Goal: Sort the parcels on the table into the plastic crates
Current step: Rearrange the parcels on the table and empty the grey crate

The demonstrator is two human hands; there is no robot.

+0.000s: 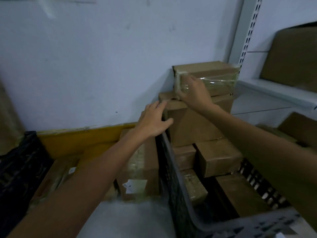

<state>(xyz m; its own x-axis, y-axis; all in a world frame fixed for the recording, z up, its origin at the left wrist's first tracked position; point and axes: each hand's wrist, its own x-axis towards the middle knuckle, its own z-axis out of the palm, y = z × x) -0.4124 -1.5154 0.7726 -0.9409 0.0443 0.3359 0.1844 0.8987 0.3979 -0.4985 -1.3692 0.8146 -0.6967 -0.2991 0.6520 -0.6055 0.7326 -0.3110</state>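
Brown parcels [197, 127], black lattice crate [173, 169], yellow crate [77, 140], white wall [85, 66].

A taped parcel [214, 79] tops brown boxes [193, 127] stacked in the grey crate [173, 172] at four o'clock; others fill the yellow crate [77, 140] at eight.

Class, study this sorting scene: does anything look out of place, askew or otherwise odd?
The taped parcel, gripped by the right hand, tops a stack rising well above the rim of the dark crate; it looks precarious.
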